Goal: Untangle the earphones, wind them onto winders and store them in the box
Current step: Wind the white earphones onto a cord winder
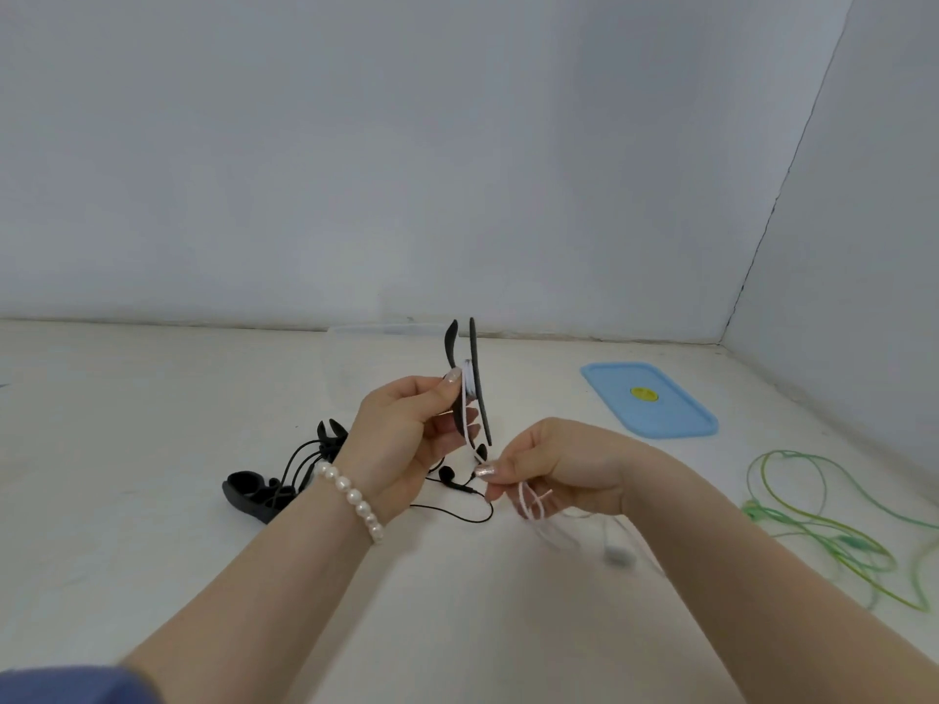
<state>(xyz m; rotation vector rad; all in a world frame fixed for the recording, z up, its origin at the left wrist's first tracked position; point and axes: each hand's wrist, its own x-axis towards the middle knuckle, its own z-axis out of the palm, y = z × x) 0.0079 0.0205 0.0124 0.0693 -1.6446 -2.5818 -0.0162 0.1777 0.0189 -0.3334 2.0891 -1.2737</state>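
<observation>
One head-worn view looks forward and down, close over the desk [152, 398] (wall corner beyond).

Surface: a white table [152, 576] fills the lower half of the frame and meets the pale walls at the back and right.
Left of centre: a black winder [250, 492] lies flat, with black earphones [447, 475] and their cable tangled over it and trailing right.
Right, toward the back: a blue lid [676, 414] with a yellow round sticker lies flat.
Far right edge: green earphones [833, 530] lie in loose loops.
Lower centre-right: a white earbud, blurred, appears to rest on the table.
</observation>
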